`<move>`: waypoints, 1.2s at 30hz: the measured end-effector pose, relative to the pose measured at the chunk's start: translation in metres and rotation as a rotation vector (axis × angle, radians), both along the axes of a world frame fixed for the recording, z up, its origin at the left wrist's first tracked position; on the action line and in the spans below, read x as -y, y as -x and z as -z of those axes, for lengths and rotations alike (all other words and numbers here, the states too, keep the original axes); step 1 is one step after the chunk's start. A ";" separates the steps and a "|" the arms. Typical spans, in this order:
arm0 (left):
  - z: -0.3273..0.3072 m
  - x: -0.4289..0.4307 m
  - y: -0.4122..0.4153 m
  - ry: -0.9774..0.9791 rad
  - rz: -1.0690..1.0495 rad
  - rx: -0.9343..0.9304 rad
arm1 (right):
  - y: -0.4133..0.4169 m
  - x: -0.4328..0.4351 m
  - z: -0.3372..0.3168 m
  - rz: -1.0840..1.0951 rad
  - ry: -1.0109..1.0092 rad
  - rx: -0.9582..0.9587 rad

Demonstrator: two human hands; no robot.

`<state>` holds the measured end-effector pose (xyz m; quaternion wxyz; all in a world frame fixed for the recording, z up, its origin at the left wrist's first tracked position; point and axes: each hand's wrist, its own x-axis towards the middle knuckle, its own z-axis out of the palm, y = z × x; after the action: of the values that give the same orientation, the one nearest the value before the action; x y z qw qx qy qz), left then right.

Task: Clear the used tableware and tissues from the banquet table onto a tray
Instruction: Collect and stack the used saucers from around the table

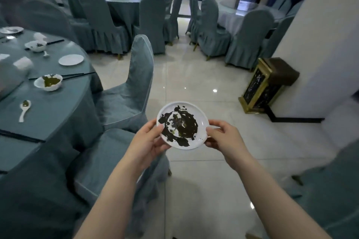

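A small white plate (202,122) smeared with dark sauce is held over the tiled floor, away from the table. My left hand (149,139) grips its left rim with the thumb on top. My right hand (223,136) pinches the right rim. On the banquet table (58,114) at the left lie a white bowl with green leftovers (48,83), a white spoon (24,109), a clean white plate (71,59), another dirty bowl (36,45), black chopsticks (77,75) and a white tissue (23,63). No tray is in view.
Blue-covered chairs (134,87) stand between me and the table. A black and gold bin (268,85) stands by the white wall at the right. More covered tables and chairs (151,19) fill the back of the hall.
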<state>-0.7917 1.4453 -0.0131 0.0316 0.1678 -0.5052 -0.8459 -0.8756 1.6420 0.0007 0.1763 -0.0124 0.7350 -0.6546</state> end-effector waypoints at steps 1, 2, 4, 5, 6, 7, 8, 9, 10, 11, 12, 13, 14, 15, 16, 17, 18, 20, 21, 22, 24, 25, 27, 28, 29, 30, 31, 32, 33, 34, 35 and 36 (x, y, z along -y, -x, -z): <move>0.001 -0.014 0.010 -0.002 0.017 0.002 | 0.008 -0.016 0.001 0.013 -0.001 0.011; 0.001 -0.026 0.021 0.001 0.037 0.003 | 0.016 -0.030 0.003 0.025 -0.003 0.022; 0.003 -0.044 0.045 0.018 0.080 0.013 | 0.035 -0.055 0.007 0.050 -0.013 0.040; 0.004 -0.050 0.057 0.023 0.091 0.019 | 0.045 -0.066 0.009 0.069 -0.012 0.050; 0.006 -0.056 0.070 0.021 0.095 0.024 | 0.056 -0.075 0.012 0.091 -0.005 0.063; 0.008 -0.060 0.083 0.015 0.096 0.026 | 0.068 -0.082 0.014 0.111 0.005 0.078; 0.011 -0.063 0.096 0.007 0.099 0.029 | 0.079 -0.088 0.016 0.125 0.013 0.095; 0.014 -0.065 0.110 -0.003 0.098 0.036 | 0.091 -0.094 0.018 0.133 0.018 0.112; 0.018 -0.065 0.124 -0.015 0.092 0.044 | 0.103 -0.098 0.021 0.134 0.018 0.129; 0.021 -0.065 0.140 -0.027 0.085 0.049 | 0.117 -0.101 0.023 0.131 0.011 0.144; 0.025 -0.063 0.158 -0.035 0.080 0.051 | 0.133 -0.105 0.024 0.128 0.002 0.154; 0.028 -0.061 0.177 -0.040 0.076 0.052 | 0.151 -0.108 0.025 0.124 -0.011 0.160; 0.032 -0.059 0.197 -0.041 0.071 0.056 | 0.169 -0.110 0.026 0.122 -0.023 0.162; 0.035 -0.056 0.218 -0.039 0.064 0.061 | 0.188 -0.112 0.025 0.121 -0.035 0.160; 0.037 -0.053 0.240 -0.035 0.056 0.064 | 0.207 -0.112 0.024 0.127 -0.040 0.156; 0.037 -0.050 0.264 -0.036 0.050 0.063 | 0.227 -0.113 0.022 0.136 -0.037 0.150; 0.036 -0.046 0.287 -0.040 0.041 0.061 | 0.248 -0.112 0.019 0.143 -0.032 0.147; 0.031 -0.038 0.328 -0.044 0.021 0.049 | 0.287 -0.108 0.012 0.134 -0.041 0.149; 0.028 -0.033 0.346 -0.040 0.019 0.034 | 0.305 -0.105 0.008 0.124 -0.049 0.145; 0.024 -0.027 0.363 -0.036 0.020 0.013 | 0.324 -0.102 0.005 0.116 -0.050 0.132; 0.018 -0.015 0.393 -0.036 -0.002 -0.008 | 0.361 -0.094 -0.001 0.105 -0.042 0.103; 0.015 -0.008 0.404 -0.033 -0.022 -0.006 | 0.377 -0.089 -0.002 0.098 -0.032 0.096; 0.012 0.007 0.422 -0.020 -0.055 -0.007 | 0.406 -0.076 -0.003 0.066 -0.004 0.096; 0.011 0.015 0.431 -0.013 -0.073 -0.011 | 0.421 -0.069 -0.001 0.040 0.006 0.098; 0.009 0.024 0.439 -0.004 -0.097 -0.015 | 0.438 -0.060 0.001 0.008 0.012 0.100; 0.007 0.034 0.447 0.007 -0.128 -0.019 | 0.455 -0.051 0.004 -0.029 0.015 0.103; 0.006 0.044 0.455 0.017 -0.165 -0.022 | 0.473 -0.041 0.007 -0.066 0.017 0.104; 0.005 0.053 0.462 0.022 -0.206 -0.025 | 0.491 -0.029 0.010 -0.103 0.021 0.104; 0.004 0.063 0.468 0.020 -0.252 -0.029 | 0.510 -0.017 0.012 -0.137 0.028 0.104; 0.002 0.071 0.475 0.017 -0.299 -0.031 | 0.529 -0.003 0.014 -0.175 0.036 0.101; 0.001 0.079 0.481 0.020 -0.344 -0.034 | 0.548 0.011 0.014 -0.220 0.044 0.098; 0.000 0.088 0.487 0.028 -0.384 -0.038 | 0.566 0.027 0.014 -0.269 0.050 0.095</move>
<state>-1.2788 1.3577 -0.0131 0.2042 0.2448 -0.4748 -0.8203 -1.4417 1.6151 -0.0137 0.2967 -0.0841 0.7010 -0.6431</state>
